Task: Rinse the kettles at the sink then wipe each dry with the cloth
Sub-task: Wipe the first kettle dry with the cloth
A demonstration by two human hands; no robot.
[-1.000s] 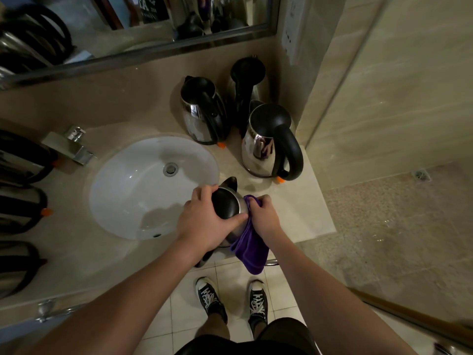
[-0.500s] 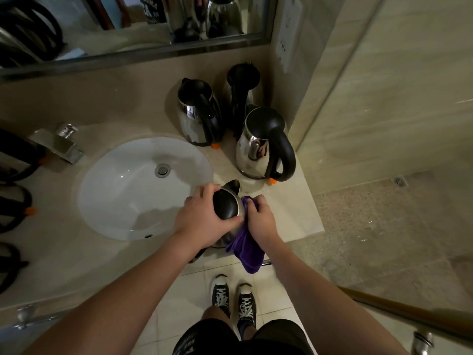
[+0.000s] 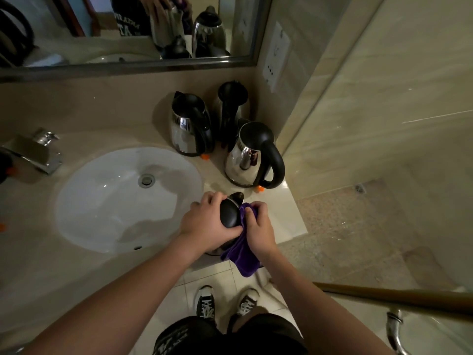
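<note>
A steel kettle with a black lid [image 3: 230,213] stands at the counter's front edge, right of the white sink [image 3: 102,201]. My left hand [image 3: 204,224] grips its lid and body from the left. My right hand [image 3: 258,226] holds a purple cloth [image 3: 243,257] bunched against the kettle's right side, and the cloth's tail hangs past the counter edge. Three more steel kettles stand behind: one near the wall [image 3: 189,126], one in the corner [image 3: 231,108], one closer [image 3: 250,157].
A chrome faucet [image 3: 38,149] sits left of the sink. Black kettle handles show at the far left edge [image 3: 5,165]. A mirror [image 3: 128,29] runs along the back wall, a glass partition [image 3: 384,124] stands on the right, and a rail [image 3: 396,298] lies at lower right.
My right hand has slid the cloth slightly up along the kettle's side. The camera has tilted down and back, so the mirror shows more. My left hand keeps its grip.
</note>
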